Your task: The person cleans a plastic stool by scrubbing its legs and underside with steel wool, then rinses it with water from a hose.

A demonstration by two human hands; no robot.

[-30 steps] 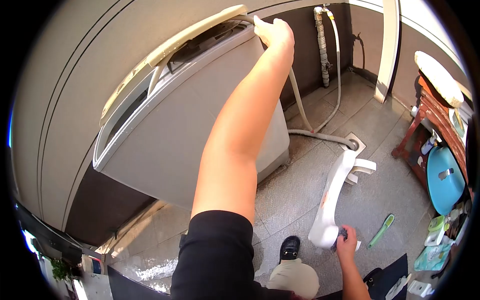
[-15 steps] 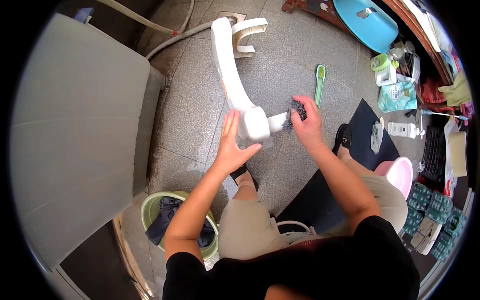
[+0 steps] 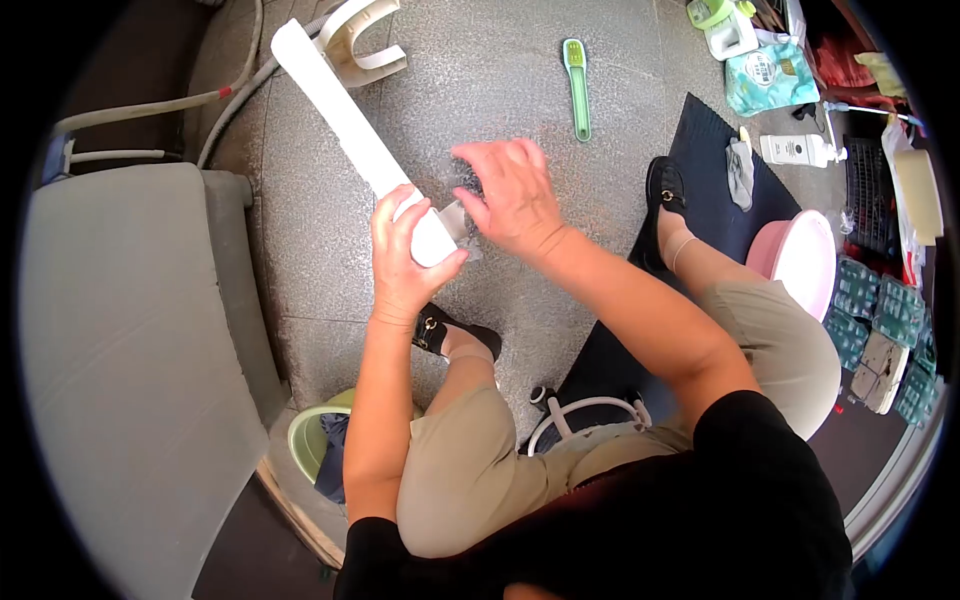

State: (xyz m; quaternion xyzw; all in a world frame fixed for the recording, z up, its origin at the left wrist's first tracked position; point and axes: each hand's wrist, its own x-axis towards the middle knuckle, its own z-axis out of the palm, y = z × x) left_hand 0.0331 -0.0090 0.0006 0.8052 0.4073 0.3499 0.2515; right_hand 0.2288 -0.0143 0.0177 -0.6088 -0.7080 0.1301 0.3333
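A long white plastic piece (image 3: 340, 110) lies slanted over the floor. It has a block-like near end, a short side stub (image 3: 455, 217) and a C-shaped bracket (image 3: 345, 45) at the far end. My left hand (image 3: 400, 260) grips the block end, thumb on the near side and fingers over the top. Close to the stub, my right hand (image 3: 512, 195) is closed around a dark steel wool scourer (image 3: 467, 178), mostly hidden by the fingers. A green-handled brush (image 3: 577, 90) lies on the floor beyond my right hand.
A grey padded block (image 3: 130, 330) stands at left, with a hose (image 3: 240, 90) behind it. A green bucket (image 3: 305, 440) holds dark cloth. At right are a black mat (image 3: 700, 150), a pink basin (image 3: 800, 260), a white bottle (image 3: 795, 150) and a teal pouch (image 3: 770, 80).
My view has shifted. My left hand has gone from resting open against the white piece to gripping its end. The piece is tilted more, and my right hand has turned near the stub.
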